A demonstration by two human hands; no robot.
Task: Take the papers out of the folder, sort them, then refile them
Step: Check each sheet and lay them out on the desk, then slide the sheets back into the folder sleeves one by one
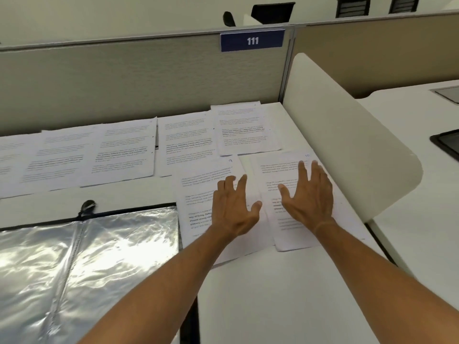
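Several printed sheets lie spread over the white desk [273, 294]. A row of pages [119, 150] runs along the back, ending with one sheet [246, 127] at the far right. Nearer me lie the page marked 9 [198, 192] and the page marked 10 [280, 167]. My left hand [233, 207] is over page 9 with fingers slightly bent, holding nothing. My right hand [308, 192] has straight, spread fingers over page 10. The open clear plastic folder [82, 256] with a black edge lies at the near left.
A grey partition [124, 83] with a blue sign reading 111 [252, 40] closes the back of the desk. A white curved divider [347, 145] stands at the right edge. Beyond it is another desk with a dark tray [447, 142].
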